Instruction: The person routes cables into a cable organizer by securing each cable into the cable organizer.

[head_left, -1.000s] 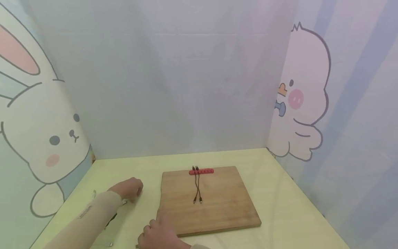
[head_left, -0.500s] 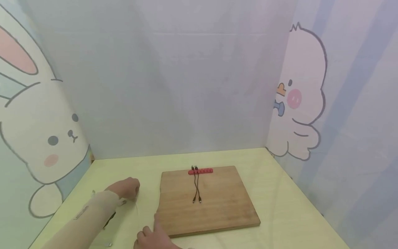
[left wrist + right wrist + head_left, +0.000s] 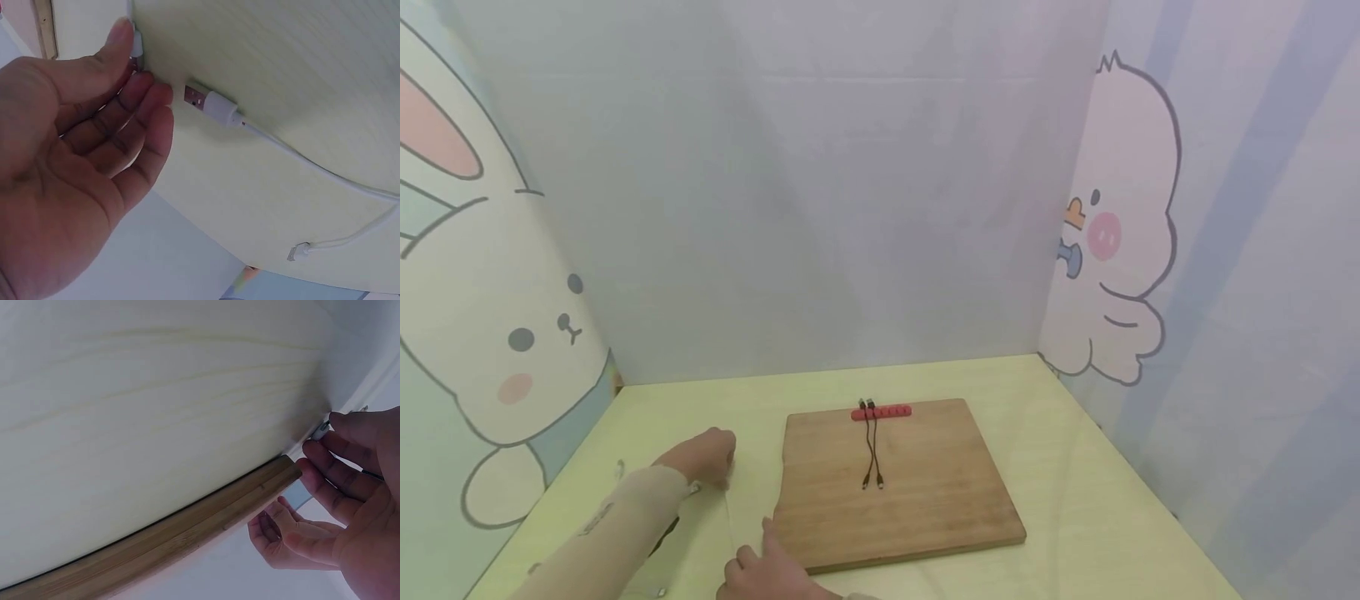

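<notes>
My left hand [image 3: 702,458] pinches the USB plug [image 3: 137,45] of a white charging cable between thumb and fingers, left of the wooden board [image 3: 925,517]. The cable [image 3: 728,510] runs as a thin line towards my right hand [image 3: 769,578]. At the board's near left corner, the right hand pinches the cable's small white connector [image 3: 320,430] between thumb and forefinger. Two black charging cables [image 3: 872,450] lie on the board. Their upper ends sit in a red cable holder [image 3: 895,412] along its far edge.
Another white cable lies by the left hand, its USB plug [image 3: 220,108] and smaller connector [image 3: 300,251] showing. A black cable piece [image 3: 664,535] and a light connector [image 3: 661,592] lie near the left sleeve [image 3: 617,525]. Printed walls enclose the pale table [image 3: 977,379].
Both hands have shifted only slightly, keeping hold of the white cable. The cable between them shows more clearly now. The view has turned a little to the right.
</notes>
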The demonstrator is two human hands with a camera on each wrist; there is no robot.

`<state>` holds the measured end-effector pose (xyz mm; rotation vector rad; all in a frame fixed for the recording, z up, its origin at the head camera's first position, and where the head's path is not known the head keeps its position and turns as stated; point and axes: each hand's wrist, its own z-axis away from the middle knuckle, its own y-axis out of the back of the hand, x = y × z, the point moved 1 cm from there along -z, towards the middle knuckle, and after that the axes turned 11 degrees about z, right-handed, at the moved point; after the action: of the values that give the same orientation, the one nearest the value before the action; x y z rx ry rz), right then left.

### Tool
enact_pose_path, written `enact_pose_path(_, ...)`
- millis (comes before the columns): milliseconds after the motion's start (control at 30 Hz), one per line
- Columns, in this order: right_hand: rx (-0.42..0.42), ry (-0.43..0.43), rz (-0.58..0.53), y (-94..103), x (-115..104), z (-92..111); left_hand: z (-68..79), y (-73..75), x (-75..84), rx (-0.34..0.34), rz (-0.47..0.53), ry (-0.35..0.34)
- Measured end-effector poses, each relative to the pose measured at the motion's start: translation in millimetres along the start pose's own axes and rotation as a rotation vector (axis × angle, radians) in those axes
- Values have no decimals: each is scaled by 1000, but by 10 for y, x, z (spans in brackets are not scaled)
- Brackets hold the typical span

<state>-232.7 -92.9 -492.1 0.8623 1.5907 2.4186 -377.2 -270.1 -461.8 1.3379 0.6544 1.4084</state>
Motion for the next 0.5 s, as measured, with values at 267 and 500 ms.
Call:
enact_pose_path(267, 30, 9, 16, -7, 11, 35, -9, -25, -11, -16, 33, 2)
enact_pose_path(500, 107, 45, 82, -47, 29, 73, -1, -46, 3, -9, 34, -10)
